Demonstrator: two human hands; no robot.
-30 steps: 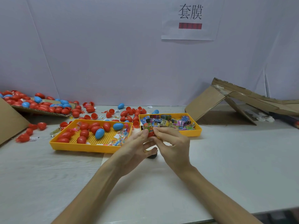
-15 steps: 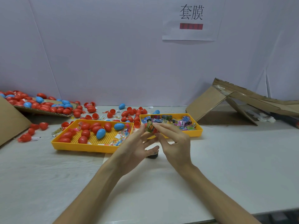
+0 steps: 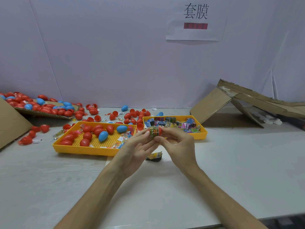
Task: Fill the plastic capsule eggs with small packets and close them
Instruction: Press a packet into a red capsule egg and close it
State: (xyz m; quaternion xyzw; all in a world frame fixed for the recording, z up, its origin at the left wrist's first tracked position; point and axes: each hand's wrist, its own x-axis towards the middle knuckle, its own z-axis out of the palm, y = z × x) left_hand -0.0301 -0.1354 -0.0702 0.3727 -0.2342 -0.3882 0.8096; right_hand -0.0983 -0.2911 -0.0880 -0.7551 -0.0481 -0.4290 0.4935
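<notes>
Both hands are up just right of the perforated yellow tray (image 3: pixel 79 150), sharing one red capsule egg (image 3: pixel 159 130). The left hand (image 3: pixel 137 151) pinches its left end with thumb and fingertips, and the right hand (image 3: pixel 179 147) pinches the right end the same way. A printed green band (image 3: pixel 154 131) sits round the egg's middle.

That tray holds red eggs (image 3: pixel 87 136), two blue eggs (image 3: pixel 103 136) and a few small clear packets (image 3: pixel 123 139). The second yellow tray (image 3: pixel 202 134), right of it, is full of colourful printed packets (image 3: pixel 183 125). One dark packet (image 3: pixel 154 157) lies off the perforated tray's near right corner. Loose eggs (image 3: pixel 92 111) are scattered behind the tray. A broad stretch of white table (image 3: pixel 239 171) runs from its front rim to the near table edge, crossed by the forearms.
</notes>
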